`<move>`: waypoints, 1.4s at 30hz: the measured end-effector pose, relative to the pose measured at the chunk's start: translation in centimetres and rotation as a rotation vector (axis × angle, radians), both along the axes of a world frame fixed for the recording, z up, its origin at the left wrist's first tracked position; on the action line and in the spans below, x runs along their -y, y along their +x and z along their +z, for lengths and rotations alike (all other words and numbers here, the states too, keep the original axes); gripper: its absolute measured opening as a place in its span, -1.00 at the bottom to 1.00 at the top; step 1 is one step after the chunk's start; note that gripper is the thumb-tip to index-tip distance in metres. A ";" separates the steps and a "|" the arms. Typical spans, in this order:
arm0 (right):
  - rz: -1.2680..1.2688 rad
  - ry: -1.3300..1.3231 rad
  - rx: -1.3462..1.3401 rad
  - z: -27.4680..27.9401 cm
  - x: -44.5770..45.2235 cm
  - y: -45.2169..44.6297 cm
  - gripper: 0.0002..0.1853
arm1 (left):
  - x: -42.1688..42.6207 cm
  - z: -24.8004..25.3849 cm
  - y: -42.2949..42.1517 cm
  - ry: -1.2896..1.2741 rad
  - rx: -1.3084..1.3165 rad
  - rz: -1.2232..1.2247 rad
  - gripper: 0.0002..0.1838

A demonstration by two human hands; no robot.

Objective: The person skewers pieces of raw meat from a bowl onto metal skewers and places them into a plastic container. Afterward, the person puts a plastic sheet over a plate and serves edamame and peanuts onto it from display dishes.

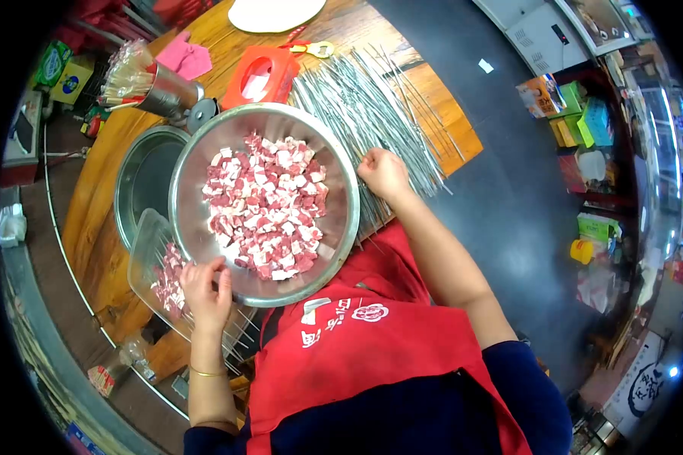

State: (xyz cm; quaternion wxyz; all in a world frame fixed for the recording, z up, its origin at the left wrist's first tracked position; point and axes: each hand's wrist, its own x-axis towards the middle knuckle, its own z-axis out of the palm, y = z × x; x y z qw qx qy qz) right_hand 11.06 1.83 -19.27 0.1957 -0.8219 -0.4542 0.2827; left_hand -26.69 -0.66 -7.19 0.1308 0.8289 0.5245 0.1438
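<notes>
A big steel bowl (340,250) of diced red-and-white raw meat (269,205) sits in front of me. My left hand (207,292) is at its lower left rim, fingers apart and bent, over a clear plastic container (146,227). Skewered meat (171,280) lies in that container, and bare skewer ends stick out past its near side. To the right of the bowl, a wide pile of thin metal skewers (364,106) covers the table. My right hand (385,173) rests on the pile's near part with curled fingers; what they pinch is hidden.
Another metal basin (148,171) stands left of the bowl on the wooden table (91,220). Behind are a red tissue box (262,74), a yellow bottle opener (320,50), a pink cloth (184,57) and a metal canister (171,91) of wrapped sticks. Dark floor lies to the right.
</notes>
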 end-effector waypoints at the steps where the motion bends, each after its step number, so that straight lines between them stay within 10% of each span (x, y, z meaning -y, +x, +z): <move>1: 0.002 0.000 0.003 0.4 0.0 0.2 -0.88 | 0.1 -0.1 0.1 -0.027 0.007 -0.012 -0.83; 8: -0.073 0.098 -0.213 1.4 0.9 1.8 -0.82 | 0.4 -0.8 0.1 -0.115 0.056 0.083 -0.85; 14: 0.069 0.458 0.234 -1.1 0.5 1.0 -0.83 | -0.6 -0.9 1.7 -0.139 0.088 0.032 -0.85; 24: 0.191 -0.047 0.351 0.8 -3.0 1.3 -0.79 | -0.6 -0.5 2.9 -0.154 0.128 -0.009 -0.85; 28: 0.149 -0.028 0.137 0.6 -3.5 2.9 -0.81 | 0.1 -0.3 2.4 -0.141 0.159 0.034 -0.85; 31: -0.043 0.088 -0.696 0.7 -3.0 2.5 -0.87 | 0.7 -0.5 1.8 -0.152 0.210 0.069 -0.85; 42: -0.307 0.177 -0.890 3.9 0.1 0.5 -0.93 | 1.6 -1.1 1.4 -0.165 0.318 0.102 -0.86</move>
